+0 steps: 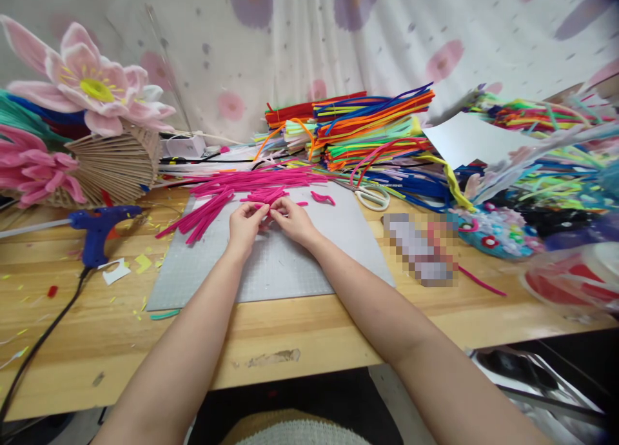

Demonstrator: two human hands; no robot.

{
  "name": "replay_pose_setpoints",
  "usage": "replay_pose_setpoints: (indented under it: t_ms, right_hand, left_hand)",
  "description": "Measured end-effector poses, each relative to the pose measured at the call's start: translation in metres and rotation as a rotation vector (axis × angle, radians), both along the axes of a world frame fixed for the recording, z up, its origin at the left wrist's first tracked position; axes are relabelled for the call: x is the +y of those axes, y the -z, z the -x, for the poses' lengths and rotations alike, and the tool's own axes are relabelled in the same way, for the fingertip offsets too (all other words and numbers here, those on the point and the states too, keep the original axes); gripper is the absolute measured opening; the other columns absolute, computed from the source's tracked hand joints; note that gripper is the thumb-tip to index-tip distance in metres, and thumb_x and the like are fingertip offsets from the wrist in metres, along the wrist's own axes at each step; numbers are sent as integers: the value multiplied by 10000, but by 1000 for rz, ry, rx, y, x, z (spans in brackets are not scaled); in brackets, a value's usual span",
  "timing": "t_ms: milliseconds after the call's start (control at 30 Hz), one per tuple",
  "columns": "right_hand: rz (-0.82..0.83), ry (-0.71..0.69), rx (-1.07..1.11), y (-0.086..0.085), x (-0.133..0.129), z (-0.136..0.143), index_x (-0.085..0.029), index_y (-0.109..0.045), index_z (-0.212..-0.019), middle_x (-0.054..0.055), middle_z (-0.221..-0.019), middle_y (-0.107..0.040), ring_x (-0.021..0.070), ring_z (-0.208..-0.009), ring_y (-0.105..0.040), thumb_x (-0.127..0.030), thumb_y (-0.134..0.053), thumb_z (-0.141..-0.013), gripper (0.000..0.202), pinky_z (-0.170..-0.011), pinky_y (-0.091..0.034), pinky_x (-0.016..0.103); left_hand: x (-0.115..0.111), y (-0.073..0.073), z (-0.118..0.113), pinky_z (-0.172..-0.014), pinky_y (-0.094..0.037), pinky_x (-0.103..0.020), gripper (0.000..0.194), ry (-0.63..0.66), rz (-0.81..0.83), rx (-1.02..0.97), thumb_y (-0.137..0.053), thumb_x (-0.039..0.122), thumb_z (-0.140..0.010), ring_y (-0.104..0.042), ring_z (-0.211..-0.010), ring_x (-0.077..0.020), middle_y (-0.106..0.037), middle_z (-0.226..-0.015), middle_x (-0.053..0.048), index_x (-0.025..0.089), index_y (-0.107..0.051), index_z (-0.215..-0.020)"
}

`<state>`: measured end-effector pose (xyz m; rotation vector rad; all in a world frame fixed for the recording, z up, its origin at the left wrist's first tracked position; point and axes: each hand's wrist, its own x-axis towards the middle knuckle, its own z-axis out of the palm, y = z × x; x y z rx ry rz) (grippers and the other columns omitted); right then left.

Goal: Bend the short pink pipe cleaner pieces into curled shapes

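Note:
Over the grey cutting mat [300, 264], my left hand [246, 222] and my right hand [290, 219] meet at their fingertips. Both hands have their fingers pinched together on a magenta pipe cleaner, mostly hidden by the fingers. Just beyond them lie many straight magenta pipe cleaners [207, 216], some spread across the mat's upper left. A small bent magenta loop [323, 198] rests to the right of my right hand, touching neither hand.
A blue glue gun [97, 232] with its cord is at the left, near pink flowers [97, 87]. White-handled scissors [372, 198] lie right of the mat. Colourful pipe cleaner bundles [372, 126] are stacked behind. A blurred-out object [420, 248] and a plastic cup [575, 277] stand right.

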<state>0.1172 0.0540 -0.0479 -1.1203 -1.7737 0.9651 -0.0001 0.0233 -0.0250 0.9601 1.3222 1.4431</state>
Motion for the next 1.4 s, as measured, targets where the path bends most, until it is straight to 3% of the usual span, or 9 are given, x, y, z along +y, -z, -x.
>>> replay_pose_setpoints:
  t_ms: [100,233,300,433,567,900,1000,1167,1400]
  right_hand:
    - [55,-83,103,-4,0,-1,-198,-502,-827,-12,-775,-624,109,-725,-596,-241,-508,-801,51,-702,-450,251]
    - [172,-327,197,-13,0,-9,-167,-541,-800,9,-788,-632,97,-722,-566,-296,-497,-815,137,-683,-430,226]
    - [189,-389,209,-14,0,-11,-156,-562,-766,3,-756,-621,92,-699,-546,-305,-535,-787,153,-681,-419,223]
    - [166,-359,230,-11,-1,-11,-156,-550,-694,-20,-677,-577,85,-637,-503,-304,-580,-741,159,-655,-398,226]
    - [132,-324,204,-11,-3,-7,-160,-529,-644,-31,-623,-540,86,-608,-474,-303,-607,-707,175,-626,-384,228]
    - [-7,-293,158,-12,-5,-10,-170,-553,-605,-11,-648,-525,118,-693,-480,-278,-660,-658,161,-674,-393,249]
    - [53,-296,180,-9,-4,-10,-169,-540,-629,-18,-638,-513,104,-637,-458,-306,-636,-681,176,-633,-383,240]
    - [164,-325,206,-11,-4,-13,-167,-513,-694,-32,-656,-509,87,-612,-447,-367,-610,-696,222,-605,-368,220]
    - [176,-399,213,-11,-6,-14,-164,-514,-673,-16,-695,-545,101,-670,-496,-362,-642,-675,236,-661,-400,233]
  left_hand:
    - [2,-4,5,-411,-441,-185,303,16,19,-37,-759,327,-505,-500,-460,-70,-539,-547,37,141,-585,-669]
    - [5,-6,15,-408,-439,-183,295,-9,7,-109,-756,325,-511,-417,-396,-44,-439,-454,78,157,-540,-620]
    - [5,-6,17,-417,-453,-195,319,41,32,-134,-758,343,-510,-437,-400,-49,-470,-471,71,160,-526,-631]
    - [3,-6,15,-405,-442,-182,381,133,49,-100,-784,369,-480,-521,-448,-73,-570,-555,32,151,-536,-670]
    - [1,-9,14,-345,-373,-144,404,109,62,-36,-814,365,-433,-474,-407,-49,-544,-516,38,136,-546,-630]
    - [1,-11,17,-368,-404,-167,413,125,119,37,-834,350,-420,-458,-358,-53,-510,-412,26,138,-487,-487]
    - [2,-10,18,-400,-445,-188,398,119,74,38,-824,374,-442,-496,-392,-71,-538,-455,26,141,-515,-534]
    - [3,-7,21,-440,-476,-216,390,241,76,-28,-693,525,-604,-570,-479,-111,-612,-559,-17,152,-589,-647]
    - [8,5,18,-406,-400,-186,287,52,-40,229,-716,379,-606,-480,-368,-77,-556,-438,25,160,-543,-541]
